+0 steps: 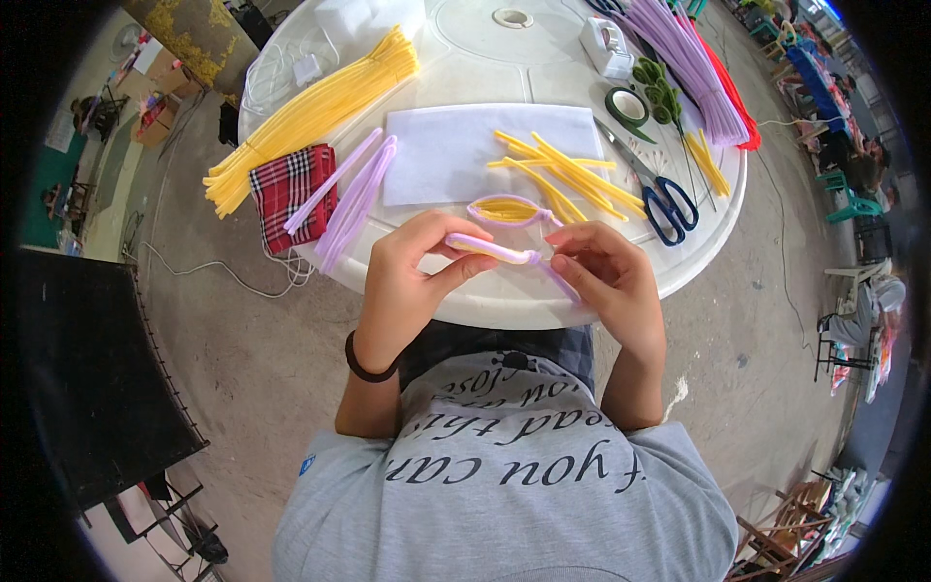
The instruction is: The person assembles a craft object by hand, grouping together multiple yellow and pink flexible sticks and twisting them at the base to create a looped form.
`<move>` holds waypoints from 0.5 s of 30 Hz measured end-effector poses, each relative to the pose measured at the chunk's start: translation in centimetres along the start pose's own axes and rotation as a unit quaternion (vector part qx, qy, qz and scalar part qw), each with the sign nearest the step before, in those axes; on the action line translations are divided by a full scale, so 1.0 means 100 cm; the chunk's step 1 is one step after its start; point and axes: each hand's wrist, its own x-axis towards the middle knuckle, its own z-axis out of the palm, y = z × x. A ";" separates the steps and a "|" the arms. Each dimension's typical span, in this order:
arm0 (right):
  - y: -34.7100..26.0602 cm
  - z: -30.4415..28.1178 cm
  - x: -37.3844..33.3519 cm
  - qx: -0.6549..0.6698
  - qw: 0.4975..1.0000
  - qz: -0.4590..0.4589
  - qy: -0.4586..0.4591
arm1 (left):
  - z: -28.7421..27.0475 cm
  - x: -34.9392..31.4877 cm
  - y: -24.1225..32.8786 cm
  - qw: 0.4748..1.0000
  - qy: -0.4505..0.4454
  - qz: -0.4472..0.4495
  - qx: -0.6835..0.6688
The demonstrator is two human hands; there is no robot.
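Observation:
Between the fingers of my left hand (412, 276) is a looped petal of pipe cleaner (490, 248), lilac round the outside with yellow inside. My right hand (611, 276) pinches close to its twisted lilac end, and a lilac tail slants down under those fingers. Just beyond, a similar petal (506, 210), lilac-edged and filled with yellow, lies at the near edge of a white sheet (436, 155). Several loose yellow pipe cleaners (562, 175) are scattered across the sheet. Lilac pipe cleaners (354, 199) lie left of it, partly over a folded red plaid cloth (281, 189).
On the round white table (465, 73), a thick yellow pipe cleaner bundle (320, 107) lies left. To the right are blue-handled scissors (669, 209), green tape (626, 107), a white tape dispenser (607, 48), green pipe cleaners (657, 89) and a lilac bundle (689, 73). Cables trail on the floor.

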 end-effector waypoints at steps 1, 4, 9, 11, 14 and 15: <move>0.002 0.000 0.000 -0.024 1.000 -0.012 0.010 | -0.002 0.002 0.000 0.997 0.003 0.043 0.068; -0.007 -0.002 -0.001 -0.187 0.979 -0.010 0.075 | -0.005 0.002 -0.003 0.967 0.021 0.107 0.230; -0.006 -0.001 0.015 -0.415 0.868 -0.234 0.140 | -0.011 0.002 -0.007 0.953 0.027 0.120 0.277; -0.004 0.001 0.017 -0.437 0.856 -0.244 0.129 | -0.013 0.000 -0.008 0.955 0.018 0.131 0.267; 0.003 0.005 0.018 -0.399 0.881 -0.230 0.109 | -0.017 -0.004 -0.011 0.960 0.026 0.120 0.252; 0.003 0.010 0.016 -0.366 0.900 -0.208 0.115 | -0.019 -0.005 -0.010 0.958 0.030 0.116 0.260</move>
